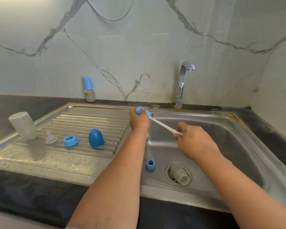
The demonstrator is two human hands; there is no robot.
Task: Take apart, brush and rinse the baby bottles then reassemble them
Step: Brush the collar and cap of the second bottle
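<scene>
sink basin: blue collar ring, bottle body on drain | my left hand grips blue cap | my right hand pinches brush handle

Wall, upper frame: pale grey-white marble with dark grey veins. Counter along bottom: black, speckled. Sink and ribbed drainboard: silver steel. Tap: chrome. On drainboard, left: frosted clear bottle, clear teat, light blue ring, darker blue cap. Top centre-left: small bottle, light blue cap, clear body, colourful print. Centre: light blue cap in hand, white brush stem. In sink: blue collar, greyish bottle.
</scene>
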